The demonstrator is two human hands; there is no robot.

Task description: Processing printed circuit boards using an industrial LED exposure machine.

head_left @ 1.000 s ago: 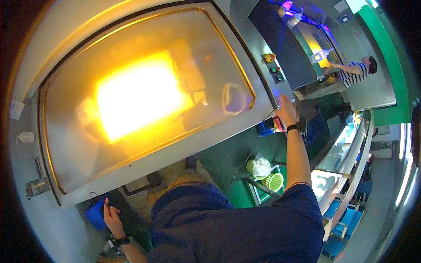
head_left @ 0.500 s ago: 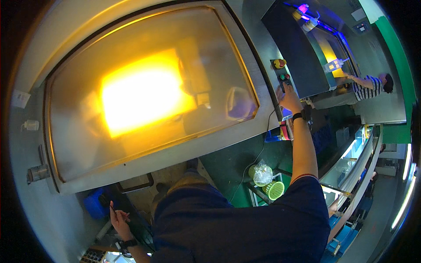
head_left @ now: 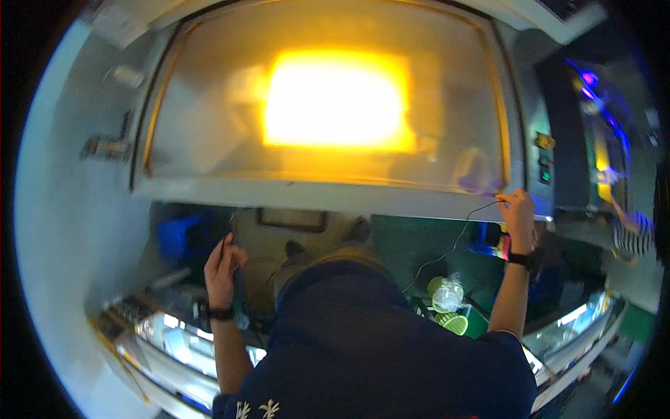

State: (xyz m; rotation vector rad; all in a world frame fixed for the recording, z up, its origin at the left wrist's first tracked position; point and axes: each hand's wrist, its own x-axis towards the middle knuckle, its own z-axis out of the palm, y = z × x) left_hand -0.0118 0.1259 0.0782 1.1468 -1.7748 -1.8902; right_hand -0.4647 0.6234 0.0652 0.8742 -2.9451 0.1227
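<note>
A large glass-topped table [head_left: 335,197] with a metal rim stands in front of me, a bright yellow-white glow [head_left: 335,101] under its panel. At its near right corner my right hand [head_left: 518,220] pinches a thin black cable [head_left: 457,239], which hangs down toward the floor. My left hand [head_left: 220,276] is below the table's near edge, at the left, closed round a slim dark pen-like object [head_left: 225,244]. Blur hides what kind of object it is. Right of the panel, a control strip carries a yellow emergency-stop button [head_left: 544,141] and a lit green button [head_left: 545,176].
Below the table are a blue bin [head_left: 183,236] and a metal-framed stand [head_left: 292,219]. Green baskets [head_left: 452,322], one with a clear plastic bag [head_left: 448,293], stand near my right side. A person in a striped top [head_left: 631,236] works at a purple-lit bench at the far right.
My right hand has left the control buttons and come to the table's near right corner, pinching the cable. The left hand has risen nearer the table. My view has turned and shifted.
</note>
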